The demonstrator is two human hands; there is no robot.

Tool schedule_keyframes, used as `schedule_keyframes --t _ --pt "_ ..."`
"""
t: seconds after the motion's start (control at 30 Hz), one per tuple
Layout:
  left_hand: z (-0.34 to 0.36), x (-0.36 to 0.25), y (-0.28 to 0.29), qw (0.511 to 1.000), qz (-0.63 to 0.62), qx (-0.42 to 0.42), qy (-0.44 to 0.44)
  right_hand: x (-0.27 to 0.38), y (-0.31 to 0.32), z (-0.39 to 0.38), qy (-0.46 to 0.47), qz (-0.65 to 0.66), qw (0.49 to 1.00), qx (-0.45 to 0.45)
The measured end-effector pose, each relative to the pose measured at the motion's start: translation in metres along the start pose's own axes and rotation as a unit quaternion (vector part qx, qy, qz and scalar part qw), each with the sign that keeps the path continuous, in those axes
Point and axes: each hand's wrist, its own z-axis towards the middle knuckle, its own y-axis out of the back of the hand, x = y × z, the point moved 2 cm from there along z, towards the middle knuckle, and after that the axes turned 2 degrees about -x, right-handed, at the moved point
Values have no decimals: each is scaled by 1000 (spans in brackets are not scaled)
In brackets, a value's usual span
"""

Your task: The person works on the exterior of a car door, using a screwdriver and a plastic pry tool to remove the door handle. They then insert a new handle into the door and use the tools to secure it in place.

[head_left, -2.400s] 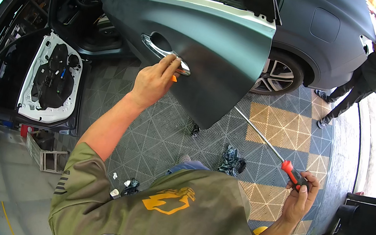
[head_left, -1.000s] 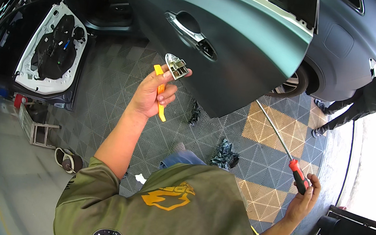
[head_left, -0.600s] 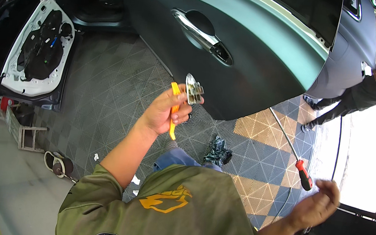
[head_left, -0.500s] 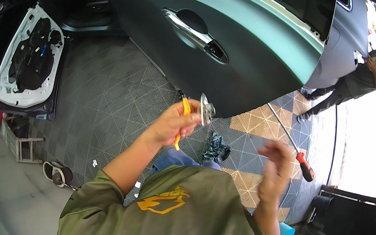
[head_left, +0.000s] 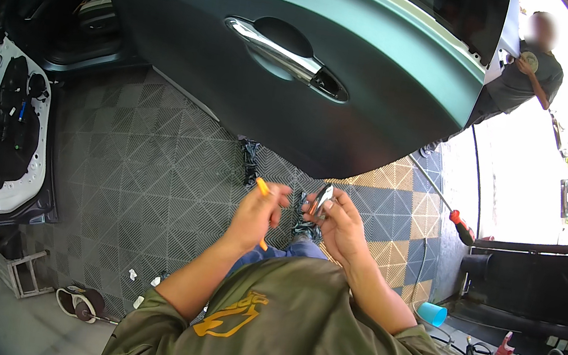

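Observation:
My left hand [head_left: 254, 217] is closed around a slim orange stick-like tool [head_left: 263, 187] whose ends show above and below the fingers; its exact kind is unclear. Beside it, my right hand [head_left: 342, 231] pinches a small chrome cap [head_left: 324, 199] between thumb and fingers, and part of the piece is hidden by them. Both hands are in front of my body, below a dark green car door [head_left: 193, 48]. On the door is a chrome door handle [head_left: 273, 49] with a dark recess at its right end.
A long screwdriver [head_left: 462, 228] with a red and black handle slants at the right. A removed-trim door [head_left: 11, 132] stands open at the left. A person [head_left: 523, 77] stands at the far right. A blue cup [head_left: 432, 314] and cables lie at the lower right.
The chrome cap has passed from my left hand to my right, which has come in from the right. My left hand keeps the orange tool. The view has shifted slightly.

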Motion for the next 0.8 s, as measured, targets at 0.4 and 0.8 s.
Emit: schedule_keyframes --t 0.4,0.8 --pt "-2 -60 -22 774 455 -63 -435 -8 -68 22 66 -117 989 -66" --pt "180 -167 -12 937 -223 -230 -140 349 -76 69 761 -502 369 -179"
